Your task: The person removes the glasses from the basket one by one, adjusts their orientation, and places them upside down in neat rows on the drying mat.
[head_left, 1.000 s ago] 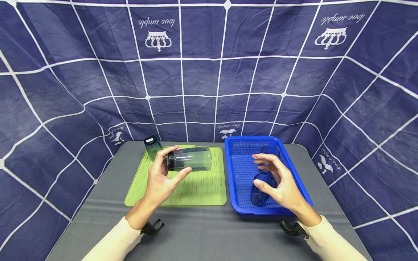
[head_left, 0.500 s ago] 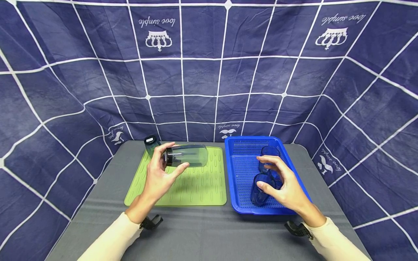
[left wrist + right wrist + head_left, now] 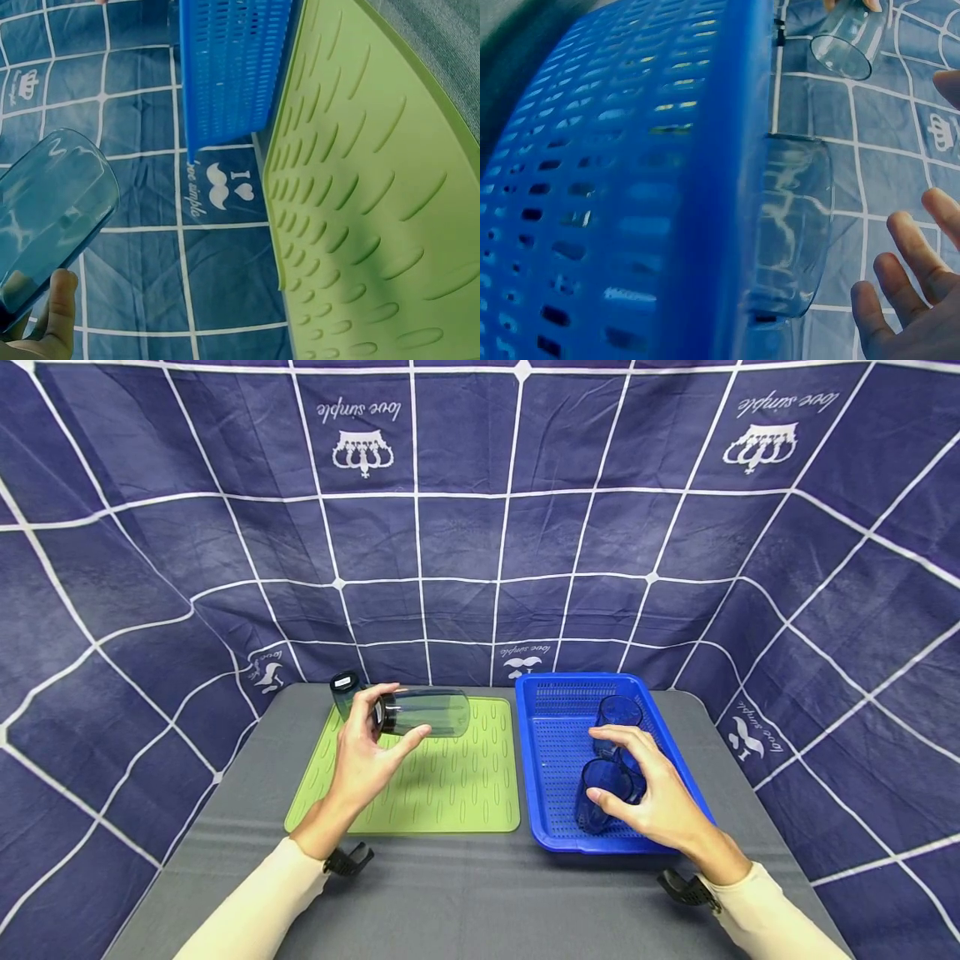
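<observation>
My left hand (image 3: 363, 768) grips a clear, smoky-tinted drinking glass (image 3: 435, 714) by its dark base. The glass lies nearly level above the green mat (image 3: 450, 793), its mouth toward the right. Behind that hand, a second glass (image 3: 345, 687) stands upside down at the mat's far left corner, partly covered. Over the blue basket (image 3: 527, 760), my right hand (image 3: 660, 802) is held with fingers and thumb spread apart around air. Near its thumb stands a glass (image 3: 596, 802), with another glass (image 3: 617, 714) behind it. In the right wrist view, a glass (image 3: 795, 225) rises above the basket's rim.
The basket stands right of the mat on a grey cloth-covered table (image 3: 480, 893). A blue gridded curtain (image 3: 465, 543) rises behind and on both sides.
My left hand has shifted slightly left and away from me with the glass. My right hand has drawn a little right and toward me, revealing more of the basket's rear glass.
</observation>
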`<state>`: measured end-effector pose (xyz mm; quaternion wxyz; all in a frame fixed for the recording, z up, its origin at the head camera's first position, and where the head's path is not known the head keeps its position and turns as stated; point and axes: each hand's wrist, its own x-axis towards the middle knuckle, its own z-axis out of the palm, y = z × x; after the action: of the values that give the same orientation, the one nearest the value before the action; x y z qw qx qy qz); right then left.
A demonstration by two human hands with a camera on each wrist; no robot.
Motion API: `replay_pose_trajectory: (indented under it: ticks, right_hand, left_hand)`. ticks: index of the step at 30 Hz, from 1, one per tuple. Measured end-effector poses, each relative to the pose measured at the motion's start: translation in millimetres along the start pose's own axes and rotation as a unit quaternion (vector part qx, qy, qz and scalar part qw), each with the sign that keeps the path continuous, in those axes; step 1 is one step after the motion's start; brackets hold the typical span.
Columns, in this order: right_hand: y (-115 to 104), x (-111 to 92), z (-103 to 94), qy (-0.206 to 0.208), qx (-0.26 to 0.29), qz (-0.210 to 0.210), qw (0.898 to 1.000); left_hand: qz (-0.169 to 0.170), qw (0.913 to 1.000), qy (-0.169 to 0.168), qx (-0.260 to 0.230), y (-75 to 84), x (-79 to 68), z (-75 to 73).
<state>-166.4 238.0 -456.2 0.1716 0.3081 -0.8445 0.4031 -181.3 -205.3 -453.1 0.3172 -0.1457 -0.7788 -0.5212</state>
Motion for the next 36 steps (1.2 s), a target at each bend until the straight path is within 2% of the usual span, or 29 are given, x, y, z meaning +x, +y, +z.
replay_pose_trajectory:
  ticks: [14, 21, 30, 36]
  right_hand:
    - [11, -5, -1.2, -0.022, -0.051, -0.023, 0.998]
    - [17, -7, -0.9, -0.027, -0.072, -0.030, 0.997]
    - [27, -7, -1.1, -0.037, -0.104, -0.056, 0.992]
    - [29, -7, -3.4, -0.060, -0.127, -0.060, 0.988]
  left_hand:
    - [-0.018, 0.9981, 0.012, 0.057, -18.8, 11.3, 4.0]
    - [-0.039, 0.9953, 0.002, 0.089, -32.2, 20.0, 8.4]
    - [-0.046, 0.9919, -0.004, 0.119, -42.9, 33.0, 12.8]
    - [-0.058, 0.9895, -0.013, 0.132, -50.2, 40.7, 16.4]
